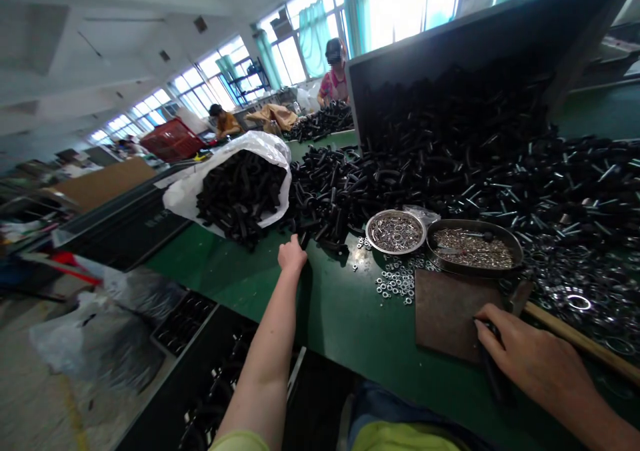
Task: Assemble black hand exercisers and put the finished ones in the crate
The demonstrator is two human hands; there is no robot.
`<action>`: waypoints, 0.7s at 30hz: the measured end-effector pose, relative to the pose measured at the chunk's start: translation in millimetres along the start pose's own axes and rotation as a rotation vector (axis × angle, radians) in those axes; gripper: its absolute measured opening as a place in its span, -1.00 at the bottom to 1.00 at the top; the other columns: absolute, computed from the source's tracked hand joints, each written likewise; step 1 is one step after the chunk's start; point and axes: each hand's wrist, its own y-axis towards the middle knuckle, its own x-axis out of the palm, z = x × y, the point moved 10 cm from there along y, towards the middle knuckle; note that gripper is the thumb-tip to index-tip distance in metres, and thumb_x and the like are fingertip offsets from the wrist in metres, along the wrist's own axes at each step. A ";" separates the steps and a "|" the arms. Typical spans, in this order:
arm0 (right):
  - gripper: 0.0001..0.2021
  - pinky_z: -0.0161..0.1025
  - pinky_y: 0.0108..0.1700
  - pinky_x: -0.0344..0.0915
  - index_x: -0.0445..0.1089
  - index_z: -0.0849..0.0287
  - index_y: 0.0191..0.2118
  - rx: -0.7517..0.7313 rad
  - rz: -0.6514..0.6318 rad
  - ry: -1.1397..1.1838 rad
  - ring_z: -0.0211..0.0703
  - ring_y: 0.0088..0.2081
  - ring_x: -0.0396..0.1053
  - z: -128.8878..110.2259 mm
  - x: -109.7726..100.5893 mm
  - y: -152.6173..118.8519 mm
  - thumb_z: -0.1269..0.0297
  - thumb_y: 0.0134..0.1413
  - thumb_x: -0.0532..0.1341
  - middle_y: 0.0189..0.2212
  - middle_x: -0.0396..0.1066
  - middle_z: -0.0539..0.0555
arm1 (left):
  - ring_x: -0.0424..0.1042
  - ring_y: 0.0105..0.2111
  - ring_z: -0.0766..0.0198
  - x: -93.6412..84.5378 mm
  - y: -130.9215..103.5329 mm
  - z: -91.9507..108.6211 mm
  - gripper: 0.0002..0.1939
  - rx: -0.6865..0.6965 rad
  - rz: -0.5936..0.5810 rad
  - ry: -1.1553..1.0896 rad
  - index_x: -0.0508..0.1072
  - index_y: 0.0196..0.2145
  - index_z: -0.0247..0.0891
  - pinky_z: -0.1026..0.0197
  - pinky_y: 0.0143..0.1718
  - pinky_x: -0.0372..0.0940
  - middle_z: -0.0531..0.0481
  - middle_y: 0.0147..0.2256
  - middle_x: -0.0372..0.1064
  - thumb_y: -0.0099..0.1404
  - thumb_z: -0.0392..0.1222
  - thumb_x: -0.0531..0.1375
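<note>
On the green table [345, 318], the right hand [537, 351] pinches a black part [494, 374] in its grip at the right edge of the brown plate [445, 311]. The left hand [293, 255] is at the loose black pieces [327, 201] beside the white bag [183, 194]; its grip state cannot be determined.

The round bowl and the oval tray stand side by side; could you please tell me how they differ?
The round bowl is pale and shiny; the oval tray is dark. The oval tray is wider than the round bowl. Both are open-topped and hold many small metal parts.
</note>
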 end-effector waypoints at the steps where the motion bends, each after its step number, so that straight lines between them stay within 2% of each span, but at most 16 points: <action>1: -0.77 -0.22 -0.61 0.09 0.29 0.03 -0.32 0.001 0.003 0.007 -0.03 -0.55 0.44 1.1 0.0 -0.2 0.12 0.18 -0.06 -0.51 0.46 -0.02 | 0.37 -0.13 -0.03 4.3 0.9 -0.9 -0.41 0.008 -0.035 0.000 0.24 0.11 -0.23 0.03 -0.15 0.24 -0.21 -0.23 0.44 0.08 -0.27 0.19; 4: -0.77 -0.22 -0.60 0.12 0.29 0.04 -0.28 0.006 0.014 0.014 -0.03 -0.52 0.45 3.1 -1.2 -1.3 0.12 0.18 -0.05 -0.46 0.47 -0.02 | 0.44 -0.37 0.18 21.2 -3.3 3.2 -0.54 0.065 -0.168 -0.026 0.32 0.03 -0.14 0.18 -0.27 0.27 -0.02 -0.42 0.46 0.14 -0.27 0.13; 6: -0.76 -0.22 -0.59 0.12 0.30 0.04 -0.27 0.011 0.008 0.015 -0.03 -0.51 0.45 3.3 -1.3 -1.7 0.12 0.18 -0.05 -0.44 0.48 -0.02 | 0.43 -0.43 0.24 30.8 -10.7 8.0 -0.64 0.116 -0.246 -0.044 0.42 -0.08 -0.12 0.23 -0.31 0.27 0.03 -0.46 0.46 0.15 -0.29 0.10; 9: -0.74 -0.22 -0.57 0.15 0.31 0.03 -0.27 0.028 -0.019 0.044 -0.02 -0.49 0.45 5.2 1.2 -1.1 0.07 0.19 -0.05 -0.45 0.48 -0.02 | 0.43 -0.28 0.15 31.3 -19.8 13.5 -0.63 0.181 -0.270 -0.045 0.48 -0.18 -0.08 0.19 -0.23 0.26 0.01 -0.34 0.47 0.02 -0.33 0.19; 12: -0.71 -0.21 -0.51 0.20 0.35 0.01 -0.26 0.061 -0.045 0.148 -0.01 -0.44 0.47 11.4 4.9 0.4 -0.01 0.18 -0.02 -0.43 0.50 -0.02 | 0.34 -0.07 0.03 18.0 -24.2 21.1 -0.67 0.239 -0.231 -0.074 0.50 -0.31 -0.13 0.14 -0.09 0.21 -0.05 -0.18 0.40 -0.10 -0.37 0.23; 15: -0.70 -0.20 -0.41 0.27 0.40 0.01 -0.24 0.124 -0.046 0.351 -0.04 -0.39 0.47 19.7 3.7 0.7 -0.01 0.15 0.03 -0.36 0.52 -0.01 | 0.27 0.00 0.01 5.9 -36.9 36.4 -0.81 0.304 -0.216 -0.168 0.44 -0.44 -0.24 0.16 -0.05 0.20 -0.10 -0.12 0.33 -0.11 -0.35 0.24; 18: -0.67 -0.24 -0.46 0.27 0.43 0.06 -0.22 0.210 -0.038 0.619 -0.12 -0.47 0.43 19.5 -5.7 -2.0 -0.02 0.11 0.07 -0.40 0.51 0.03 | 0.38 -0.22 0.16 9.9 -74.7 61.0 -0.79 0.347 -0.261 -0.297 0.36 -0.32 -0.25 0.21 -0.23 0.28 -0.05 -0.25 0.35 0.01 -0.26 0.19; 20: -0.63 -0.28 -0.56 0.21 0.44 0.11 -0.20 0.261 -0.037 0.799 -0.18 -0.58 0.35 9.8 -15.5 -5.0 -0.03 0.09 0.08 -0.54 0.45 0.01 | 0.36 -0.48 0.31 23.8 -117.5 84.8 -0.72 0.352 -0.370 -0.496 0.26 -0.16 -0.23 0.29 -0.47 0.25 0.05 -0.38 0.33 0.15 -0.16 0.10; 21: -0.62 -0.30 -0.60 0.19 0.44 0.13 -0.19 0.280 -0.027 0.873 -0.20 -0.62 0.31 2.6 -22.1 -6.2 -0.03 0.08 0.08 -0.61 0.41 -0.01 | 0.28 -0.59 0.37 33.7 -143.4 98.9 -0.70 0.313 -0.489 -0.753 0.20 -0.11 -0.21 0.32 -0.58 0.17 0.09 -0.43 0.29 0.19 -0.11 0.08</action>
